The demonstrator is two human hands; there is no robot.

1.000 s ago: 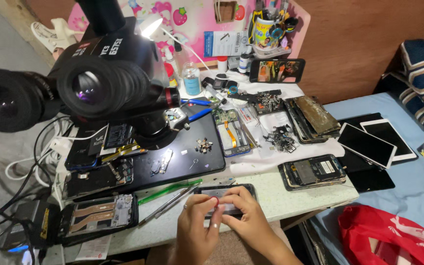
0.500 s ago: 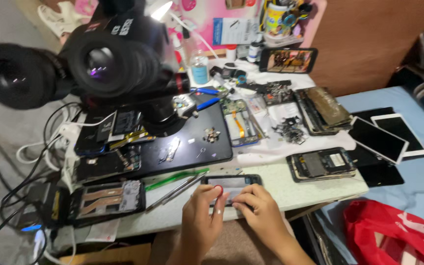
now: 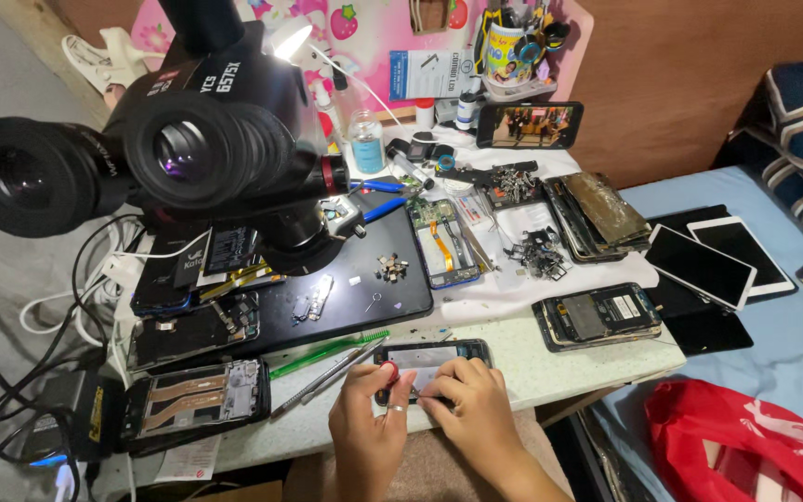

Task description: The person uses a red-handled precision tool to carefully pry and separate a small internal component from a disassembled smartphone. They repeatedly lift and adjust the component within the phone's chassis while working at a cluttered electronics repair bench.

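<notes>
The opened phone lay at the front edge of the table, its long axis along that edge. The left hand pinched a red-capped screwdriver over it; the right hand pressed the phone's frame.

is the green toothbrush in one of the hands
No, the green toothbrush lies on the table, left of the left hand.

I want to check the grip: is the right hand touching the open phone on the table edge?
Touching. The head view shows the right hand lying over the near edge of the open phone, its fingers pressed on the frame, with no gap visible.
</notes>
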